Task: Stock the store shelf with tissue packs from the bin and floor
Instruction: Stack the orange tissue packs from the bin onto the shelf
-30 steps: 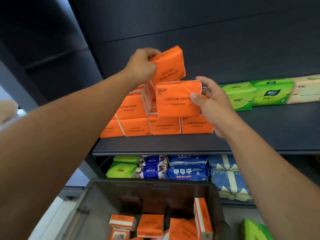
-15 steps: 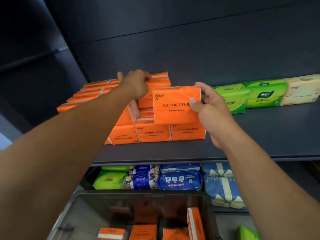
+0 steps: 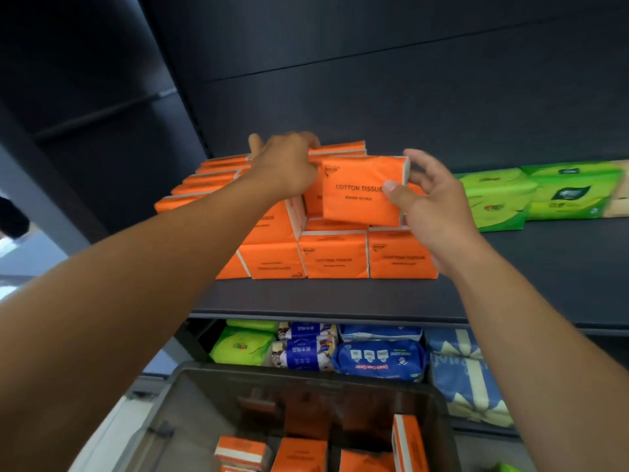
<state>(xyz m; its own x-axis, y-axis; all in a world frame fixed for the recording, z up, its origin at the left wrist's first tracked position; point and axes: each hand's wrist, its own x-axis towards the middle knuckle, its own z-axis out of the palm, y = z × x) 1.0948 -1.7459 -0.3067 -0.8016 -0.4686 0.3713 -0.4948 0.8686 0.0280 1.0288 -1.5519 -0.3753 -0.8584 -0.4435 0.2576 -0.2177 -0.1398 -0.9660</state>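
The right hand (image 3: 439, 199) pinches an orange pack (image 3: 360, 195) by its right end, thumb on the printed front and fingers round the end and back. The pack is upright, just above the front right of the orange stack (image 3: 333, 257) on the shelf (image 3: 340, 298); whether its lower edge touches the stack I cannot tell. The left hand (image 3: 286, 165) lies curled over the top of the stack to the left of the pack. Its fingertips are hidden, so I cannot tell whether it grips a pack or only steadies one.

The pack looks light and soft: a film wrap over tissue that should give under the thumb and spring back. The film is probably slick, so a hold across the short end, as here, or a flat palm under the base seems safest. Nothing in it is fragile, but the stack is loose and a nudge could topple it.

The front reads "COTTON TISSUE" in dark capitals, with a small logo above left and a finer line below, too small to read. The front packs of the stack carry the same words, one of them upside down. Right of the stack lie green packs (image 3: 490, 199), their labels unreadable. Below the stack, blue packs (image 3: 377, 359) have white print I cannot make out, and the bin (image 3: 306, 376) holds more orange packs.
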